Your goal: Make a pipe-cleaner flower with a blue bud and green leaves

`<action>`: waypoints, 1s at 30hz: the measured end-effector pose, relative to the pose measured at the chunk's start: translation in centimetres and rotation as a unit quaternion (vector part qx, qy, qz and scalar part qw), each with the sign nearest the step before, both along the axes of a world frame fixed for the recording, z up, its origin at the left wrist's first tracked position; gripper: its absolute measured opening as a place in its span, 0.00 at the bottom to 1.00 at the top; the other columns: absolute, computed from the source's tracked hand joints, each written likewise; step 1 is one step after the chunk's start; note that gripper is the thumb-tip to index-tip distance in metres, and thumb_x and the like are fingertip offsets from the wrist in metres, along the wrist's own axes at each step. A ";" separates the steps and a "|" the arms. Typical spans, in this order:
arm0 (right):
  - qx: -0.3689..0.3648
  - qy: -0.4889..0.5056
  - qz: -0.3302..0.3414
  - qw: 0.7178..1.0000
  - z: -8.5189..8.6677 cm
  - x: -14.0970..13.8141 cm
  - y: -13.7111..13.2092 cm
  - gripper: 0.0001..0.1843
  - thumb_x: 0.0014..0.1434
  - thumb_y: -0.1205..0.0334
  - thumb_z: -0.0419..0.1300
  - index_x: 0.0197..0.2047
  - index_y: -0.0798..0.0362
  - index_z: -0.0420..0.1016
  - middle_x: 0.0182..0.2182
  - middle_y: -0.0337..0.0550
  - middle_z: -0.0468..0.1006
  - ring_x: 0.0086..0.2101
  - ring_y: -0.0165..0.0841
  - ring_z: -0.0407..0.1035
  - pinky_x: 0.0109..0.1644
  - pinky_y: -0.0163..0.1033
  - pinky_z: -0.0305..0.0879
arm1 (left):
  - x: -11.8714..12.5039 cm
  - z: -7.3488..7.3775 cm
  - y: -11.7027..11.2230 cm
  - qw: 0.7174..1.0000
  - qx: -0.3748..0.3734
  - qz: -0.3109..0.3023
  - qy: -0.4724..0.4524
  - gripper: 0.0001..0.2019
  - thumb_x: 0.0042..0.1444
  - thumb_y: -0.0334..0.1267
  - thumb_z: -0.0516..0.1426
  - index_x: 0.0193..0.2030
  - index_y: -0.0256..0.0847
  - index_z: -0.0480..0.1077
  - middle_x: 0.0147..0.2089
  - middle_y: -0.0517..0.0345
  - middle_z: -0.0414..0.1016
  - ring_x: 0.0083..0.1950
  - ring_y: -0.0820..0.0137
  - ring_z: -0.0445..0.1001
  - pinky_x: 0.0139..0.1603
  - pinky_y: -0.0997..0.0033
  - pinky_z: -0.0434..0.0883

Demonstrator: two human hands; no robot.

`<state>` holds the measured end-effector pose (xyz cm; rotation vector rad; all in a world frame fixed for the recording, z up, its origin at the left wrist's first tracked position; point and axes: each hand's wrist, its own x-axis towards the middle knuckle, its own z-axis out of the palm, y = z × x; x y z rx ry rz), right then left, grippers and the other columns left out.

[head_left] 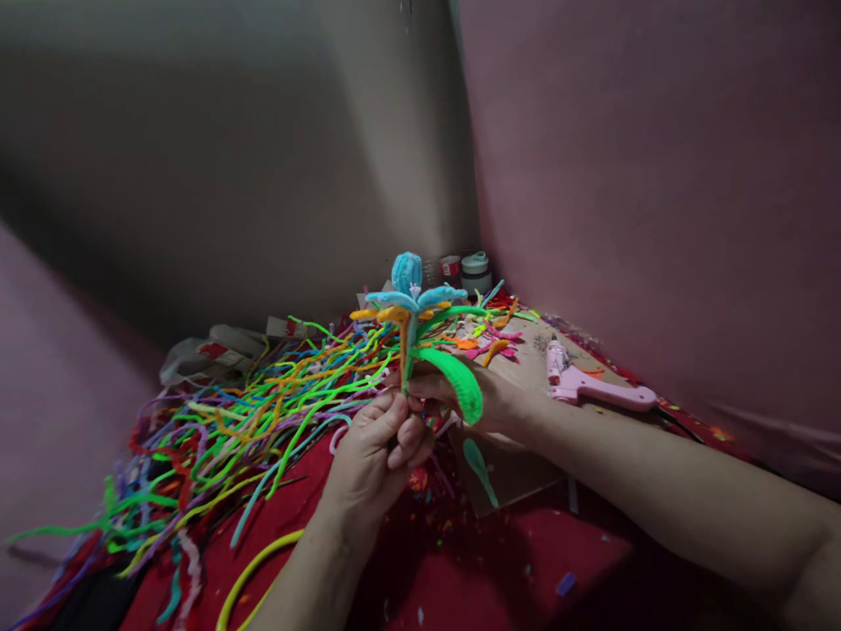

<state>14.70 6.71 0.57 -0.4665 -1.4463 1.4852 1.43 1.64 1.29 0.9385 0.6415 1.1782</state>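
Note:
A pipe-cleaner flower [407, 273] stands upright in front of me, with blue petals, orange ones beneath and a pale bit at its centre. Its bright green leaf [460, 381] curls down to the right. My left hand [385, 438] pinches the lower stem between thumb and fingers. Just behind, my right hand [460, 394] closes round the stem from the right, its fingers partly covered by the leaf and my left hand. The very bottom of the stem is hidden.
Many loose pipe cleaners [263, 412] spread over the red cloth [295, 499] at left. To the right, a pink glue gun [604, 388] lies on cardboard. A lidded jar [476, 273] stands at the back, and a teal petal shape [481, 473] lies near the front.

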 end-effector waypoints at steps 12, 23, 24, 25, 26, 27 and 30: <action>0.012 0.004 -0.025 1.000 0.0 -0.5 -0.3 0.18 0.55 0.47 0.56 0.32 0.53 0.77 0.21 0.39 0.72 0.25 0.33 0.65 0.28 0.37 0.59 | -0.3 1.1 0.7 0.917 0.144 0.149 0.341 0.08 0.51 0.42 0.58 0.30 0.38 0.71 0.25 0.59 0.72 0.28 0.70 0.70 0.31 0.73 0.65; 0.043 -0.036 -0.024 0.998 0.1 -0.5 -0.8 0.14 0.54 0.52 0.59 0.26 0.54 0.73 0.22 0.37 0.71 0.27 0.30 0.65 0.33 0.35 0.62 | -0.4 -0.8 0.8 0.918 0.141 0.196 0.314 0.13 0.55 0.41 0.55 0.23 0.39 0.64 0.21 0.64 0.62 0.22 0.76 0.58 0.25 0.76 0.58; 0.036 -0.031 0.000 0.999 0.2 -0.6 -1.0 0.14 0.55 0.52 0.58 0.26 0.54 0.72 0.21 0.37 0.70 0.25 0.29 0.65 0.32 0.35 0.62 | -0.4 -0.6 0.7 0.932 0.121 0.177 0.293 0.13 0.56 0.42 0.55 0.23 0.39 0.64 0.21 0.64 0.62 0.22 0.77 0.58 0.24 0.76 0.57; 0.028 -0.029 0.020 0.999 0.4 -0.6 -1.1 0.15 0.56 0.52 0.56 0.26 0.54 0.72 0.20 0.36 0.69 0.24 0.29 0.65 0.31 0.36 0.62 | -0.4 -0.4 0.7 0.943 0.103 0.160 0.273 0.14 0.56 0.43 0.55 0.23 0.38 0.64 0.21 0.64 0.62 0.22 0.77 0.58 0.23 0.76 0.57; 0.022 -0.029 0.028 0.999 0.6 -0.6 -1.2 0.15 0.57 0.52 0.55 0.26 0.53 0.71 0.19 0.36 0.68 0.23 0.29 0.65 0.31 0.36 0.62 | -0.3 -0.4 0.6 0.953 0.088 0.147 0.251 0.14 0.56 0.42 0.55 0.23 0.38 0.64 0.20 0.64 0.62 0.21 0.78 0.57 0.23 0.77 0.56; 0.018 -0.031 0.022 0.999 0.7 -0.6 -1.2 0.15 0.57 0.52 0.55 0.26 0.53 0.70 0.18 0.36 0.68 0.23 0.29 0.64 0.31 0.36 0.62 | -0.2 -0.3 0.6 0.961 0.078 0.137 0.227 0.14 0.56 0.42 0.55 0.23 0.37 0.63 0.19 0.64 0.61 0.21 0.79 0.57 0.22 0.77 0.55; 0.027 -0.030 -0.013 0.999 0.8 -0.5 -1.0 0.15 0.56 0.54 0.56 0.22 0.53 0.67 0.20 0.36 0.68 0.26 0.30 0.64 0.33 0.35 0.62 | 0.2 -0.3 0.5 0.982 0.061 0.115 0.133 0.12 0.55 0.39 0.57 0.24 0.36 0.64 0.19 0.66 0.60 0.18 0.81 0.53 0.21 0.78 0.53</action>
